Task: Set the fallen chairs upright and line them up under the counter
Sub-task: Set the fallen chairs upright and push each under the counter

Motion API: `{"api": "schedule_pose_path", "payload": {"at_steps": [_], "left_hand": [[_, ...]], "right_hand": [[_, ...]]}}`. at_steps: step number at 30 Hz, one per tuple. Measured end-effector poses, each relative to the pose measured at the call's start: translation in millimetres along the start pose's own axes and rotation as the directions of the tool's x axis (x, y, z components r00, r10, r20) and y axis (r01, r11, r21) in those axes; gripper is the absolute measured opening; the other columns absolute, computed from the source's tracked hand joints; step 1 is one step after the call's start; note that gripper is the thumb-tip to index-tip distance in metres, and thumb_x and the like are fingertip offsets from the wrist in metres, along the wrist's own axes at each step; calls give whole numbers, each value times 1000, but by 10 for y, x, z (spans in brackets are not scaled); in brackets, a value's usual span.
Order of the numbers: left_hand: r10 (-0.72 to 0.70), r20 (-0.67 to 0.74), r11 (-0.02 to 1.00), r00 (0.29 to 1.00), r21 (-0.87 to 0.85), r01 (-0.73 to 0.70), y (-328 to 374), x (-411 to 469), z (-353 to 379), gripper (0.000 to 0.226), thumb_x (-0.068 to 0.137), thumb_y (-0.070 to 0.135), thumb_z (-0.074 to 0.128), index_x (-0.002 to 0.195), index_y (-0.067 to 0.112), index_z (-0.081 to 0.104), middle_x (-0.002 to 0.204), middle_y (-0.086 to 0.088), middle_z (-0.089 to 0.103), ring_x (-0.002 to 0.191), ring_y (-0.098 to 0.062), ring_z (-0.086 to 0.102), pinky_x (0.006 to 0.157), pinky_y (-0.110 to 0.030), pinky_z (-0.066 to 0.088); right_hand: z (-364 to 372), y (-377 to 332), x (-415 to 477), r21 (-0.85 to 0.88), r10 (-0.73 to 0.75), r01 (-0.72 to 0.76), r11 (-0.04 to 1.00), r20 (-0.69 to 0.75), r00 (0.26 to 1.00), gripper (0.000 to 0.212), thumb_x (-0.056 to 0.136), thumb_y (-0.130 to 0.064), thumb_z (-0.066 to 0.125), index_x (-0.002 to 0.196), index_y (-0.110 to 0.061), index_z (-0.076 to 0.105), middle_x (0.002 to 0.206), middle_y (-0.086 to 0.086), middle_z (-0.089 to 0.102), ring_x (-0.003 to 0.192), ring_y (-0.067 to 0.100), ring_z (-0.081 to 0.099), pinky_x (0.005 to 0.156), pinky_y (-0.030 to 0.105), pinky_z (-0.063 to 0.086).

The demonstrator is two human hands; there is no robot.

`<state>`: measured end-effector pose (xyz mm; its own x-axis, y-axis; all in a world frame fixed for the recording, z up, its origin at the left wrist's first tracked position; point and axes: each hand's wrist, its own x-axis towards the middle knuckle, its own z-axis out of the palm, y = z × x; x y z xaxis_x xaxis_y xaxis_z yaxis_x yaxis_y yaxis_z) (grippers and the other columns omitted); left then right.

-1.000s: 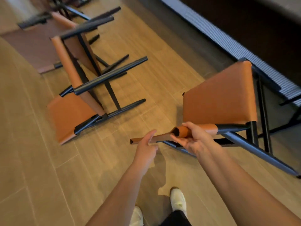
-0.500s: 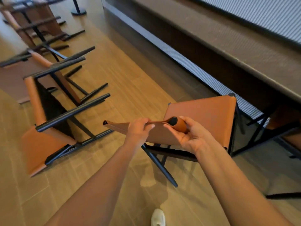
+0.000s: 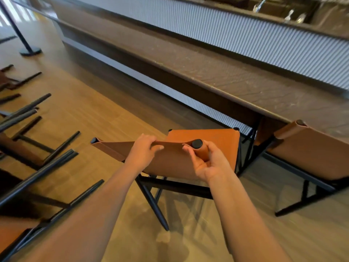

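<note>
Head cam: chair [image 3: 217, 137] now up on its legs, was tipped over 1 s ago. Seat faces counter [image 3: 207, 69], near it but not yet under. L hand [image 3: 143, 148] grips top edge of backrest; R hand [image 3: 205, 161] wrapped round right backrest post. Parked chair [image 3: 309, 152] just right, tucked under. Fallen chairs [image 3: 13, 235] lie at left. Judged: righting done for this one; next push fwd, square w/ neighbour.

The chair [image 3: 213, 138] is smooth tan leather on matt black metal; the floor [image 3: 90, 114] satin wood; the desk [image 3: 217, 72] dark, rough-grained.
</note>
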<state>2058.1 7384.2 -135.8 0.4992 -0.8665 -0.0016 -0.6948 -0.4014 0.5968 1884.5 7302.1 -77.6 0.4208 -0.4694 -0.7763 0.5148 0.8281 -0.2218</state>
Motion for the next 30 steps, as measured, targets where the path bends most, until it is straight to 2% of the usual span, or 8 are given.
{"api": "schedule_pose_path", "payload": {"at_steps": [3,7,10,14,18,22,27,30], "left_hand": [[22,-29,1000,999,-2,-22,280,183,70,21,96,23,54,76,18,51,84,-2,55,94,-24,51,106,-36,26],[10,-93,999,996,35,-7,557,480,143,16,97,22,53,83,15,57,83,2,56,98,-21,52,118,-45,15],[2,-75,996,997,86,5,649,686,171,13,97,25,53,85,18,56,95,-3,61,114,-29,54,115,-44,22],[121,-117,980,986,171,-100,708,856,217,13,95,33,54,89,22,57,88,4,59,87,-15,56,80,-33,46],[247,-78,947,966,231,-223,825,1022,211,14,95,37,53,89,25,56,83,10,56,82,-15,58,81,-38,49],[313,-12,932,950,197,-304,982,1212,241,16,97,33,50,86,22,54,83,6,56,85,-18,54,83,-37,38],[434,97,894,896,82,-441,1117,1500,235,13,98,15,49,107,15,60,103,-4,61,98,-23,54,88,-37,39],[511,130,854,850,35,-519,1166,1604,241,24,97,8,50,119,13,59,111,-6,62,103,-23,54,93,-37,38]], "right_hand": [[-21,-271,64,69,-31,32,997,-11,999,44,82,-6,72,121,2,56,111,34,61,76,53,66,40,43,53],[82,-560,134,156,-64,57,986,41,997,48,86,-9,68,128,3,51,119,38,55,81,56,60,41,45,53],[136,-725,176,203,-77,64,977,58,995,47,86,-9,69,128,1,51,115,39,57,71,57,62,43,47,54],[166,-945,244,220,-93,73,973,78,993,44,87,-10,69,126,2,52,107,39,59,65,56,64,45,47,55],[203,-1146,294,210,-116,97,973,76,990,51,88,-18,69,127,9,50,103,41,61,63,52,66,43,42,55],[251,-1296,325,130,-184,175,976,65,981,54,84,-32,73,125,-1,55,105,28,65,80,46,68,55,49,58],[264,-1314,392,-164,-210,237,958,167,963,113,48,-69,76,138,-11,40,132,21,53,115,44,57,89,57,51],[366,-1249,510,-497,-337,319,807,57,940,95,58,-69,71,132,-17,40,125,11,54,109,34,57,90,54,52]]}}
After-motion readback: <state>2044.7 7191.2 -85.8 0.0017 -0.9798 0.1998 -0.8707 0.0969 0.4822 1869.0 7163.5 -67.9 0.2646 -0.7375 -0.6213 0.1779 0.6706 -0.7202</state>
